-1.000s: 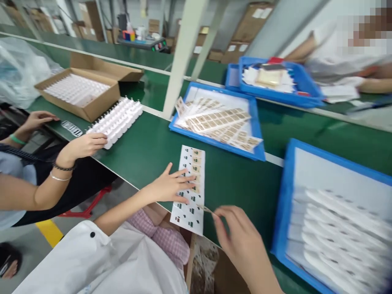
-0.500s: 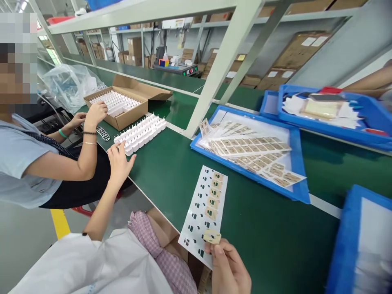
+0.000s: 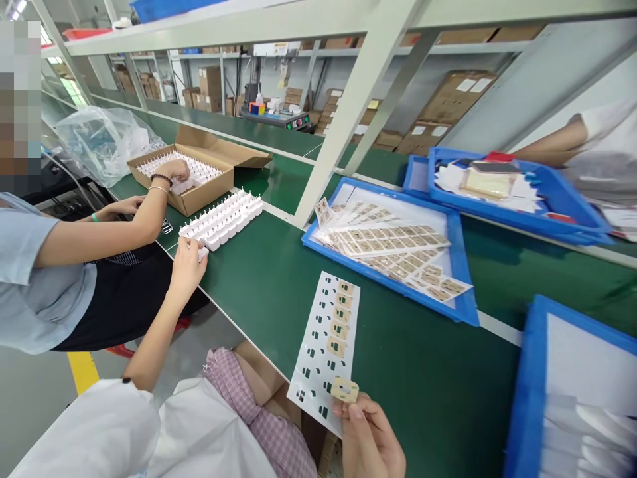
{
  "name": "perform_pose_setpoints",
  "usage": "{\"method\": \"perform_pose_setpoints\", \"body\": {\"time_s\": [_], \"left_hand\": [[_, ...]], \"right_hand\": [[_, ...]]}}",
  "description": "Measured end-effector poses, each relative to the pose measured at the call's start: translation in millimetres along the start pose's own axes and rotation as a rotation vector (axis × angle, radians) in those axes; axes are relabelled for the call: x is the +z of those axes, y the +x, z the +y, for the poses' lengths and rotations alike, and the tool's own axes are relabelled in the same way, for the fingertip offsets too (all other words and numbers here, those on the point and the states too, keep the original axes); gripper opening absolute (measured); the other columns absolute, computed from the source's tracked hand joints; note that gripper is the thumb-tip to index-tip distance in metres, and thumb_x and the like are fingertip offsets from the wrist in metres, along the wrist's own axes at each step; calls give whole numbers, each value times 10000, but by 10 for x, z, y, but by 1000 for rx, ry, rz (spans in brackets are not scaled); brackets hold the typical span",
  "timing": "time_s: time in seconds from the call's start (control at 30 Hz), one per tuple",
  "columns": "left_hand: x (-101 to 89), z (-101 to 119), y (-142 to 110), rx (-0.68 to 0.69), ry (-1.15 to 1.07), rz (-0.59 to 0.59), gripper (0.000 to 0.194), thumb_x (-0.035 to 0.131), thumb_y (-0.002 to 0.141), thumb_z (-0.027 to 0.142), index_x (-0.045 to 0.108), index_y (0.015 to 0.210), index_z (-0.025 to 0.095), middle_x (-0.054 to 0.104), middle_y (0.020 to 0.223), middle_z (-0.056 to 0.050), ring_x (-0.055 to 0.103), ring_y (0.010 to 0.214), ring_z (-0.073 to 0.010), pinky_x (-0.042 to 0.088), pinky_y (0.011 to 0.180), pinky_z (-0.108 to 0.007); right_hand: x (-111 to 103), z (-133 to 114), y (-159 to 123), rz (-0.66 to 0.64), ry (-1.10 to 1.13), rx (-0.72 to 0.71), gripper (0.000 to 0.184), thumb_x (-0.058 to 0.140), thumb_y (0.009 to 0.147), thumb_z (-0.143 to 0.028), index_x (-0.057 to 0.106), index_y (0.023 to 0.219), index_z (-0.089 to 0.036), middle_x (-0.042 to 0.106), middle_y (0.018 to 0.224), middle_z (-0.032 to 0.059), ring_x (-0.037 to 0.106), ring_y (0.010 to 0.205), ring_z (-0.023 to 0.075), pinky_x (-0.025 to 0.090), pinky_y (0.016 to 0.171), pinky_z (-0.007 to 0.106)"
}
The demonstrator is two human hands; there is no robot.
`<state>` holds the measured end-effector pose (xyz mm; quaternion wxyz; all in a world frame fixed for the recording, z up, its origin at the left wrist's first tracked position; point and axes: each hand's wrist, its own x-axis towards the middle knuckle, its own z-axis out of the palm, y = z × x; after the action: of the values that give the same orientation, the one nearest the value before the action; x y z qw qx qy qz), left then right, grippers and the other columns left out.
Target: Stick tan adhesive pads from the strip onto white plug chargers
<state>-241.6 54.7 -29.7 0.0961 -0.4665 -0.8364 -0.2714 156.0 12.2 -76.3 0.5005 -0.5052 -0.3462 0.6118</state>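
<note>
Pinching a tan sticker [image 3: 345,390] in right hand [image 3: 371,441] at 6 o'clock — peeled off.
Closing left hand [image 3: 186,265] on white part [image 3: 202,252] at 9 o'clock; sticker sheet [image 3: 326,345] roughly half emptied, sticker not yet applied.

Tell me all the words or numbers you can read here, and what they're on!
None can be read.
White labels on the cardboard boxes on the far shelf: too small and blurred.
Backing sheet by the right hand: only dark marks and tan stickers, no letters.
</note>
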Motion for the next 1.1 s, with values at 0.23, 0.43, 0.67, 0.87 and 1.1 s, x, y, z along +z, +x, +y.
{"method": "perform_pose_setpoints", "body": {"time_s": [0.23,0.43,0.67,0.87,1.1], "left_hand": [[-59,-52,-151,-106,-150,-124,443,575,830,98,559,1272,88,677,1105,-201,702,1058,-392,537,976,-557],[-152,262,-403,19,-549,-268,535,643,865,246,581,1390,165,654,1202,-131,681,1102,-284,536,1030,-452],[-212,1255,-1122,295,-1305,-581,392,686,946,471,581,1266,272,685,1267,-87,727,1111,-215,597,916,-314],[-220,1653,-1425,573,-1652,-831,448,706,941,268,515,1346,296,659,1279,-79,641,1195,-204,535,985,-332],[-272,1752,-1463,662,-1498,-941,494,602,967,471,496,1409,278,583,1087,-65,578,962,-219,521,829,-356]], "right_hand": [[-49,8,10,-13,38,14,415,904,693,-531,664,687,-193,583,768,30,581,767,199,546,703,326],[69,-141,10,64,118,-66,394,928,672,-489,671,701,-191,595,699,14,577,666,162,558,687,332],[442,-513,-278,-7,238,-207,387,863,776,-459,636,628,-183,558,619,-8,546,616,125,502,630,269],[520,-705,-615,-67,296,-308,328,751,889,-396,621,666,-195,558,624,-17,514,578,107,438,580,225],[539,-650,-842,0,262,-332,295,702,925,-329,569,691,-208,490,620,-36,465,599,117,387,573,231]]}}
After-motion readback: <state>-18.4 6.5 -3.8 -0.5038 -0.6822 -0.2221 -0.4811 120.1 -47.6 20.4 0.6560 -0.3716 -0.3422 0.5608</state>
